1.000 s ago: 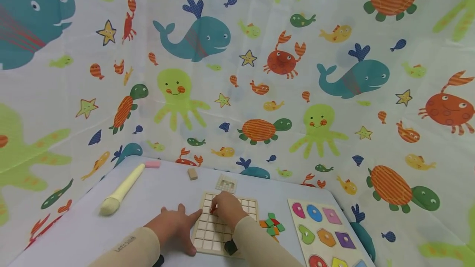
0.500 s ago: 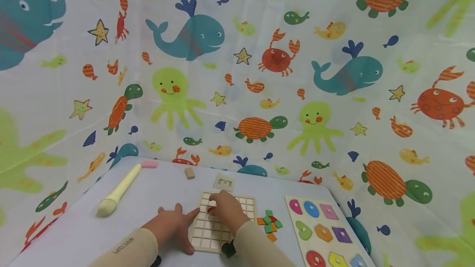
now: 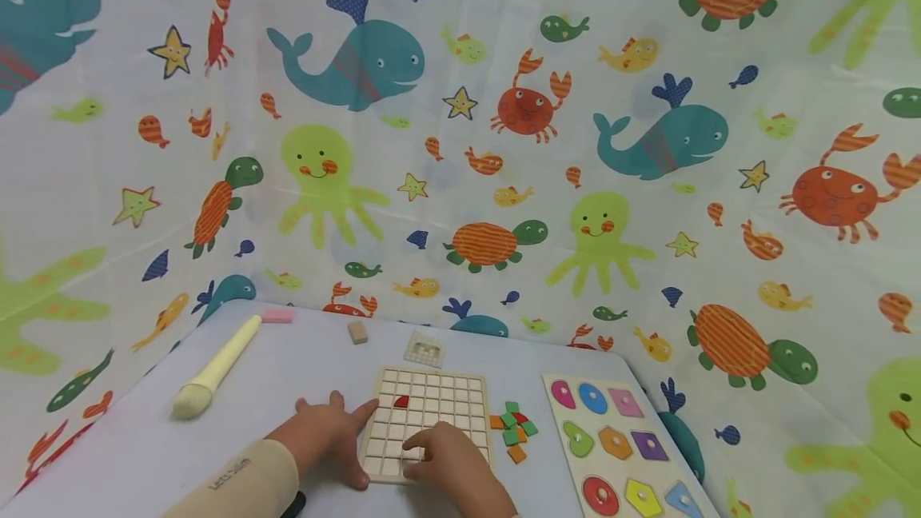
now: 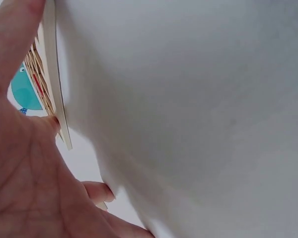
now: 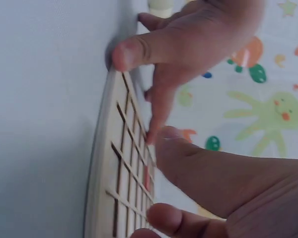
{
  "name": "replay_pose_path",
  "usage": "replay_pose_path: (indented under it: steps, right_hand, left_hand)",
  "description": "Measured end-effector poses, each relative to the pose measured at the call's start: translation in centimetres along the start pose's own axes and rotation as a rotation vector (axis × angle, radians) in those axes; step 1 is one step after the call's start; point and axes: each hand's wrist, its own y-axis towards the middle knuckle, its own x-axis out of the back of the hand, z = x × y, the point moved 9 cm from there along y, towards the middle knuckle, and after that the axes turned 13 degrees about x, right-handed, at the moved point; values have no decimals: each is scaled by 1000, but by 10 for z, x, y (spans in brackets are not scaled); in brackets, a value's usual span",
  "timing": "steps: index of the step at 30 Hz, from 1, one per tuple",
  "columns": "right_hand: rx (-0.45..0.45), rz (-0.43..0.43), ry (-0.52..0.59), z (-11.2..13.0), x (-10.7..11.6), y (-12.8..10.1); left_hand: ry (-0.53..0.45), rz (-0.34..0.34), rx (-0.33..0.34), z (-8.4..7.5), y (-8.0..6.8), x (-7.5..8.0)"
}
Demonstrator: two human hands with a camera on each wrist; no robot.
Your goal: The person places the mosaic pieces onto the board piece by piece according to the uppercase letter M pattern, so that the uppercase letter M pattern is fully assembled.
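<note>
A wooden grid board [image 3: 432,372] lies on the white table, and a red tile [image 3: 401,401] sits in one of its upper left cells. My left hand [image 3: 327,434] is spread at the board's left side, with thumb and index finger touching its edge; the left wrist view shows the fingers against the board's rim. Over the front part of the grid hovers my right hand [image 3: 456,466], thumb and index finger apart and nothing between them. In the right wrist view, these right fingertips [image 5: 169,144] stand just off the board's surface.
Right of the board lies a loose pile of green, orange and red tiles [image 3: 514,424]. Farther right is a shape puzzle board [image 3: 586,466]. Behind stand a small patterned wooden piece [image 3: 425,349], a wooden block [image 3: 357,332], a pink block [image 3: 277,316] and a yellow microphone-shaped object [image 3: 216,370].
My right hand has let go of the red tile, which now rests in a cell, and has drawn back toward the front of the board. The left hand stays at the edge.
</note>
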Motion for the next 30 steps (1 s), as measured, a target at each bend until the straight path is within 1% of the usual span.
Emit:
replay_pose_path:
  steps: [2,7,9,13,16,19,22,23,27,30]
  right_hand:
    - [-1,7,30,-3,3,-9]
    - [-103,7,92,-16,13,-26]
    - [-137,7,94,-20,15,-32]
    - [-153,0,80,-28,19,-41]
    - [-172,-25,78,-37,23,-48]
    - [-187,-53,37,-50,30,-53]
    - [-206,-88,-50,-70,42,-59]
    - [-227,-97,-83,-79,48,-62]
    - [-321,-166,-202,-114,76,-71]
    - [-350,-207,-261,-135,94,-68]
  left_hand:
    - [-3,3,6,2,2,-1]
    - [-2,12,12,3,1,0]
    - [-1,21,9,3,0,0]
    - [-9,41,8,3,0,-2]
    - [-14,46,8,3,0,-2]
    - [-11,45,5,2,0,-2]
    - [-7,47,5,2,0,-2]
    - [-5,48,5,1,0,-2]
    - [-13,49,13,0,1,0]
    - [-19,47,20,2,1,1]
